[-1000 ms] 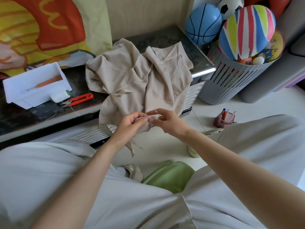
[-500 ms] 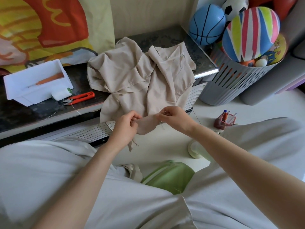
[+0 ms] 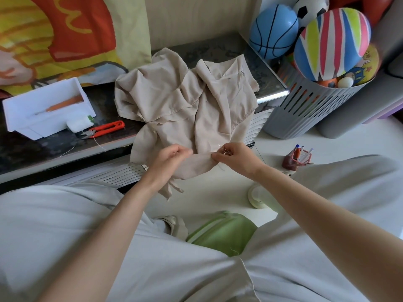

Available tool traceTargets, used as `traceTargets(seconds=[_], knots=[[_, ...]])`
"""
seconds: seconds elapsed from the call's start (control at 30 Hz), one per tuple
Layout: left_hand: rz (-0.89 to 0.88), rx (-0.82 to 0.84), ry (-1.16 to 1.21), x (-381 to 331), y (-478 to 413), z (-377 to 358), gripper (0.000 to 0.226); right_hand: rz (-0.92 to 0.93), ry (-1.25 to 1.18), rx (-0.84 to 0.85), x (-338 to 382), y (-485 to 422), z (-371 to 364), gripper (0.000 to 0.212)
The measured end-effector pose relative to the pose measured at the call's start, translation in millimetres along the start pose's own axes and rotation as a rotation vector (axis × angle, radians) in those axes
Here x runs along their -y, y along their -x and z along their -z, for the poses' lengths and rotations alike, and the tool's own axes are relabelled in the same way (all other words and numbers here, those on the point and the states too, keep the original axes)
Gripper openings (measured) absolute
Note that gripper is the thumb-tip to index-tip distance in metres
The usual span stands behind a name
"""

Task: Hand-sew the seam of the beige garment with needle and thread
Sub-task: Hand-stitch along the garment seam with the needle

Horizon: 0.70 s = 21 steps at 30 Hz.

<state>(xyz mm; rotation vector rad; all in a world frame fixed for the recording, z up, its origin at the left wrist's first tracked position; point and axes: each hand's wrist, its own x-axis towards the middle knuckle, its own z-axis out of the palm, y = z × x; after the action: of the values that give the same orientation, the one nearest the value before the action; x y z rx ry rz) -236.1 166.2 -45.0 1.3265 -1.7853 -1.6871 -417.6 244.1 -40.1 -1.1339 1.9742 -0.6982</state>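
- The beige garment [image 3: 185, 101] lies crumpled on the dark counter [image 3: 220, 47], its lower part hanging over the front edge toward the person's lap
- The left-hand grip [image 3: 172, 158] is clamped on that hanging edge, fingers curled and pinching the cloth
- The right-hand grip [image 3: 236, 158] is closed on the same edge just beside it, thumb and fingertips pinching the needle [image 3: 222, 148], whose thin tip points up and left out of the cloth
- A short span of fabric is stretched between the two hands
- A dark thread [image 3: 259, 155] runs down past the right wrist
- Left of the garment on the counter sit a white tray [image 3: 32, 125] and red snips [image 3: 106, 128]
- A grey basket [image 3: 305, 114] of balls stands on the floor to the right
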Motion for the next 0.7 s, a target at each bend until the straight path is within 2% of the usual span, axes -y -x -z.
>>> traceTargets(seconds=[0.07,0.17,0.3,0.43,0.57,0.7], knots=[[-0.066,0.029,-0.087,2,2,-4,0.008,0.0,-0.002,-0.001,-1,1,-1,0.027],[-0.147,0.01,-0.145,6,1,-5,0.013,0.013,-0.008,0.012,0,3,-4,0.022],[-0.165,0.009,-0.166,7,2,-6,0.007,0.039,-0.024,0.032,2,5,-8,0.019],[-0.194,-0.027,-0.148,10,0,-8,0.017,0.059,0.016,0.026,4,5,-11,0.012],[-0.163,-0.026,-0.104,10,1,-8,0.014,0.098,0.085,0.027,3,11,-15,0.03],[-0.123,-0.007,-0.057,8,2,-11,0.015,0.221,0.108,-0.078,0,20,-18,0.029]])
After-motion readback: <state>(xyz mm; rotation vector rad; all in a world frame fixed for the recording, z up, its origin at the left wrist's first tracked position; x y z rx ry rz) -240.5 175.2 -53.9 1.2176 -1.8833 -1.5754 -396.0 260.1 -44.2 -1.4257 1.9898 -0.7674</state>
